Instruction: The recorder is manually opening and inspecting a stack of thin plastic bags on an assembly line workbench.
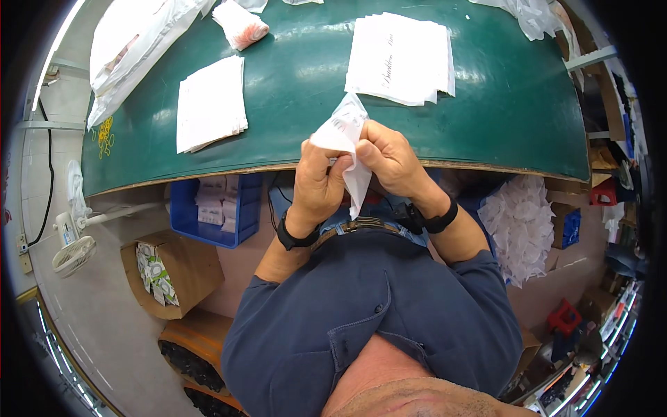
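Observation:
In front of my belt, at the near edge of the green table (299, 128), both hands grip a thin white plastic bag (358, 182) with faint print. My left hand (318, 182) pinches its left side with curled fingers. On the other side, my right hand (391, 158) is closed on it, thumb pressed against the fingers. One end of the bag points up over the table; the other hangs between my hands. Just beyond lies a stack of flat white printed bags or sheets (406, 62). A second white stack (212, 104) lies to the left.
A rolled white bundle (240, 26), a large white plastic sack (139, 48) and yellow rubber bands (105, 136) lie on the table's left. Below stand a blue crate (244, 219) of white packets, a cardboard box (201, 267) and a fan (73, 254). Crumpled white plastic (521, 226) is heaped at right.

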Demonstrator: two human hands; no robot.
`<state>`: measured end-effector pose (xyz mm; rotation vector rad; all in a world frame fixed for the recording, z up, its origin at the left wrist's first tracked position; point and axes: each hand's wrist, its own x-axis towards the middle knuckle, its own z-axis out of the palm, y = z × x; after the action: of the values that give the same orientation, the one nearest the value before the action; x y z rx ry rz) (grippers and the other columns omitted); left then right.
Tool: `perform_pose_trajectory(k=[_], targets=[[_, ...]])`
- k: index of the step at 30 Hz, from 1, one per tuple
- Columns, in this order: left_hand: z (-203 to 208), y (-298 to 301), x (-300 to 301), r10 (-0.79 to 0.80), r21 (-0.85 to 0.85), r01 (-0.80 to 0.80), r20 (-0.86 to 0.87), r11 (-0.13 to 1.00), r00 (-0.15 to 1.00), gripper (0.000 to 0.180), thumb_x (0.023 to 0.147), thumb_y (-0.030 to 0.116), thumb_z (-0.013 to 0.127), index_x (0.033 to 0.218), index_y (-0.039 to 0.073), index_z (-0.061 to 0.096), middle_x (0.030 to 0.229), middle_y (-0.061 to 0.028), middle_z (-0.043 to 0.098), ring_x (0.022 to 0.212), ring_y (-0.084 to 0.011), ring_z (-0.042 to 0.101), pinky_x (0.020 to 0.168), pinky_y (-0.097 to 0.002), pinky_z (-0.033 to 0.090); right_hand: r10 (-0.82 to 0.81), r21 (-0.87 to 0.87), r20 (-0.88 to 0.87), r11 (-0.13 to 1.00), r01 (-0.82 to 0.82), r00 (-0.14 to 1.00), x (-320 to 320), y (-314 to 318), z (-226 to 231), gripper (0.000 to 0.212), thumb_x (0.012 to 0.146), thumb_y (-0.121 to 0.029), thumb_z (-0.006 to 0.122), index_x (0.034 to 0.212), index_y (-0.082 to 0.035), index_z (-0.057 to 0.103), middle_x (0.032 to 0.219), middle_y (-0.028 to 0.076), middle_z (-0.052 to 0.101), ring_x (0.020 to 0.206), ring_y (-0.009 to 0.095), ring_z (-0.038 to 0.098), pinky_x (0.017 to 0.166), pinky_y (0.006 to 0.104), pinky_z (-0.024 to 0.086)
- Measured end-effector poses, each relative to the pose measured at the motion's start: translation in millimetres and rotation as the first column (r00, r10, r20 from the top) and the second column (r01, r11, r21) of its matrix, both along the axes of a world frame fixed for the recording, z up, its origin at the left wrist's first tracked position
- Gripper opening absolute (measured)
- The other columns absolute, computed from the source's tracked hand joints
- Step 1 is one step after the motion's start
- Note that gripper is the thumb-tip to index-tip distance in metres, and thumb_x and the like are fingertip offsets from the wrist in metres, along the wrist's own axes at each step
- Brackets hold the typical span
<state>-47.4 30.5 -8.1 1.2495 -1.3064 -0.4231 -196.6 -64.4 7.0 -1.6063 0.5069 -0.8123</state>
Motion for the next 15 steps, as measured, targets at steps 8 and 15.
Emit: perform_pose_trajectory(k=[8,15], targets=[[10,5,28,0.066,0.042,-0.060,-0.151,0.997,0.986,0.015,0.105,0.017,0.059,0.098,0.003,0.059,0.089,-0.0034,0.056,0.083,-0.0123,0.051,0.075,-0.0247,0.043,-0.057,0.172,0.069,0.984,0.045,0.996,-13,1,6,0.031,0.107,-0.025,0.056,0.083,-0.005,0.056,0.064,-0.001,0.053,0.051,0.003,0.045,0.047,0.0193,0.037],[-2,8,37,0.167,-0.014,-0.174,-0.200,0.985,0.965,0.020,0.106,0.021,0.059,0.098,0.002,0.058,0.090,-0.0009,0.054,0.082,-0.0104,0.049,0.075,-0.0233,0.042,-0.170,0.175,0.127,0.973,0.147,0.977,-14,-4,2,0.028,0.107,-0.025,0.058,0.086,-0.006,0.058,0.064,-0.001,0.054,0.051,0.005,0.049,0.047,0.0197,0.039]])
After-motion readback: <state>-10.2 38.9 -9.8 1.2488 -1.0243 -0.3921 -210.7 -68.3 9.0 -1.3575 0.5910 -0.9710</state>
